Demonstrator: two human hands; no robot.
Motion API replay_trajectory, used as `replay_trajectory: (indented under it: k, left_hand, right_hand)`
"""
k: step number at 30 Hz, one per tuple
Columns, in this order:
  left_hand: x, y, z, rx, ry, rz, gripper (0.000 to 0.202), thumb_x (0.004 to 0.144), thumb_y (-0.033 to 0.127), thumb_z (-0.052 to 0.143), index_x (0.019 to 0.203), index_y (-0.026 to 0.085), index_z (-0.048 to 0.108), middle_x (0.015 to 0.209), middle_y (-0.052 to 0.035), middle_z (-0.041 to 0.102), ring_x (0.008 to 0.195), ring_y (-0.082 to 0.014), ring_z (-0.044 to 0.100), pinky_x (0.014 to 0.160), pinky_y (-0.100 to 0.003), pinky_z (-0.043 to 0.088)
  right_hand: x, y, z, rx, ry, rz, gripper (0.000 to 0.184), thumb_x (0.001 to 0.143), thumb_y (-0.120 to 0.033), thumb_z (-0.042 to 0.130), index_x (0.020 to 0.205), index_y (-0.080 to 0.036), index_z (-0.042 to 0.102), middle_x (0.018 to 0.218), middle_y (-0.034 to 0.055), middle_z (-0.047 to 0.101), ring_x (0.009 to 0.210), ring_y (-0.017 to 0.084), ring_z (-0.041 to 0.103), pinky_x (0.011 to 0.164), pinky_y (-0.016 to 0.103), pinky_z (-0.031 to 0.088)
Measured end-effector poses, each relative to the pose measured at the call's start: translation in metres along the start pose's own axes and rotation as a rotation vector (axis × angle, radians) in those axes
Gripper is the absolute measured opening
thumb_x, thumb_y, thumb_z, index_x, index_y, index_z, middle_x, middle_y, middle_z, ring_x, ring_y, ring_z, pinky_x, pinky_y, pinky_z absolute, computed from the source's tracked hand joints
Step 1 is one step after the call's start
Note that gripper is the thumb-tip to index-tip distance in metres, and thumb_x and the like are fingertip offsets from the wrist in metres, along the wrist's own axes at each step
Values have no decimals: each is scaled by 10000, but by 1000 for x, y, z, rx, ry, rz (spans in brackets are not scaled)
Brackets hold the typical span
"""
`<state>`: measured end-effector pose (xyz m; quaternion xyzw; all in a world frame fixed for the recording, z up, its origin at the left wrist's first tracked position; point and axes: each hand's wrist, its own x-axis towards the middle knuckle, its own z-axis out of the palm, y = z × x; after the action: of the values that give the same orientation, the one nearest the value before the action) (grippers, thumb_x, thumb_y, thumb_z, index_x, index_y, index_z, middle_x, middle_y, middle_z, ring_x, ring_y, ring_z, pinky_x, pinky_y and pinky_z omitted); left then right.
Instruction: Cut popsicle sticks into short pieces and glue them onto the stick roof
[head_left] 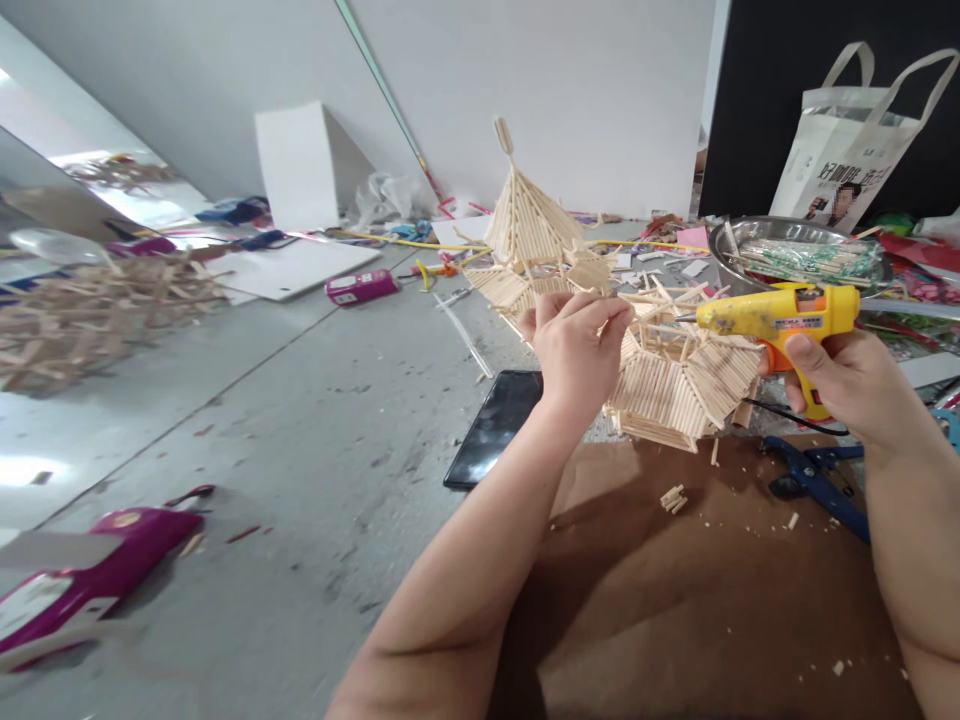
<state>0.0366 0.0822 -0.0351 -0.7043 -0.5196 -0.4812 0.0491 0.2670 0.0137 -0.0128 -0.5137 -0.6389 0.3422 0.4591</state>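
My right hand (pixel 847 375) grips a yellow hot glue gun (pixel 776 312), its nozzle pointing left toward my other hand. With fingertips pinched together, my left hand (pixel 577 345) is raised close to the nozzle; whatever lies in the pinch is too small to make out. Just beyond and below the nozzle is a model roof section (pixel 656 390) made of thin wooden sticks, with an open framework on top. Behind my left hand rises a pointed stick-built tower roof (pixel 534 225), partly hidden by the hand.
A black phone (pixel 491 425) lies by my left forearm. Blue pliers (pixel 821 480) and short stick pieces (pixel 673 498) rest on brown paper (pixel 697 600). A metal bowl (pixel 724 265) and a white bag (pixel 840 150) stand at the back right. Purple packages (pixel 364 287) lie leftward.
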Motion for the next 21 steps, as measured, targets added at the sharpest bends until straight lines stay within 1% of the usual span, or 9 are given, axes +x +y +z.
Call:
replay_trajectory:
  k: [6,14,18,21]
  left_hand:
    - [3,0,0,-6,-15,33,153,819,308,548,736,304,677,817,6,691,874,-228,478,827,-426,284]
    - [8,-3,0,31,-77,68,175,829,312,516,750,289,671,837,-5,694,864,-237,485,807,-421,291]
    - [12,-2,-2,24,-105,80,182,831,304,510,743,281,667,841,-4,693,882,-239,492,826,-420,287]
    - [15,-1,-3,23,-133,108,191,827,277,502,723,279,663,819,-4,691,872,-234,491,833,-420,283]
  right_hand:
    - [0,-2,1,1,13,-2,400,758,-565,552,711,-169,579,661,19,611,372,52,454,359,209,364]
    - [1,-1,0,-3,7,-3,409,765,-566,544,732,-161,579,678,23,614,381,45,456,366,198,370]
    - [1,0,0,-13,0,3,415,770,-568,536,724,-159,582,673,24,609,385,49,462,376,205,378]
    - [0,-1,-1,-12,4,0,410,764,-570,540,721,-165,582,671,22,610,379,51,460,361,206,363]
